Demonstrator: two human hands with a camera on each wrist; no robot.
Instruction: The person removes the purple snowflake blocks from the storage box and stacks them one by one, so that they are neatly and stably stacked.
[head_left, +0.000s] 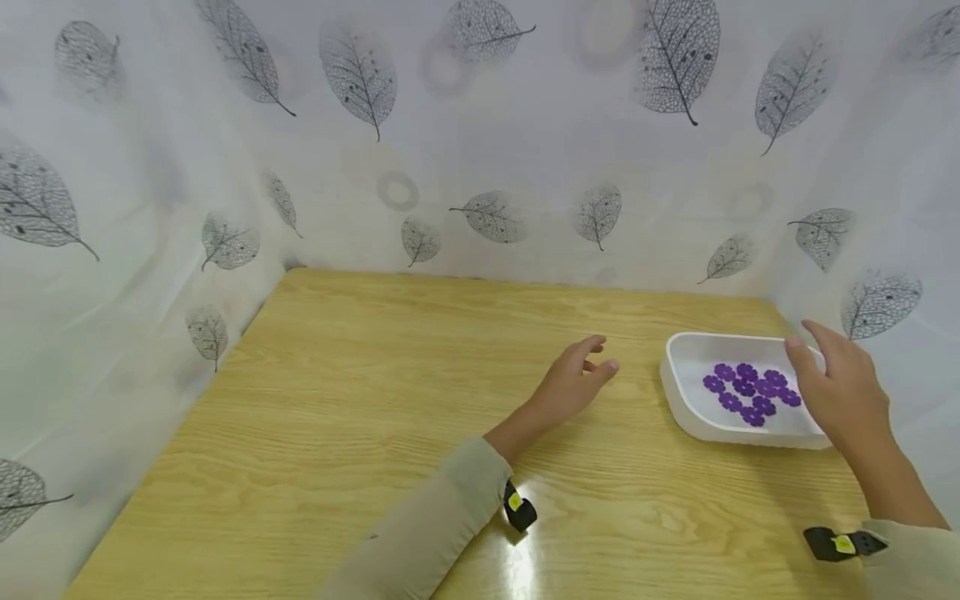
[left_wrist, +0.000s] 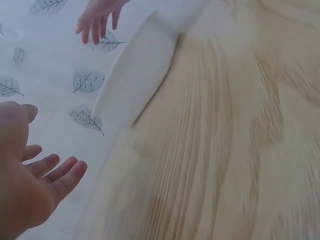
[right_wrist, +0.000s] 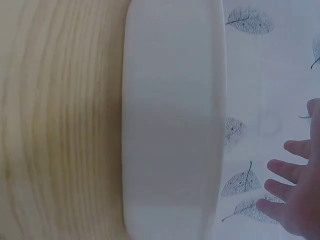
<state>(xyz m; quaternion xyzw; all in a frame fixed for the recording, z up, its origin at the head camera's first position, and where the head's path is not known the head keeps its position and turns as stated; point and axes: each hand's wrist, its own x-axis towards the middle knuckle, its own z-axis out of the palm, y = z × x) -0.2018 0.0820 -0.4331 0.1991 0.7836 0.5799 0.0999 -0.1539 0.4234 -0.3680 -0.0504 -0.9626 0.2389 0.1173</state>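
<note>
The white tray was a shallow oblong with rounded corners, a thin rim and plain, smooth walls, and it stood on the right part of the wood-grained desk, toward the far right corner. Only the head view looked down into it: a cluster of purple flower-shaped pieces, some darker than others, lay on its bottom, many of them touching. Both wrist views gave the tray's bare outer wall instead. The right hand, empty, with thumb and fingers apart, hid part of the tray's right end in the head view; whether it touched the rim could not be told. The left hand, also empty, its fingers loosely bent, was over the desk to the left of the tray, apart from it
</note>
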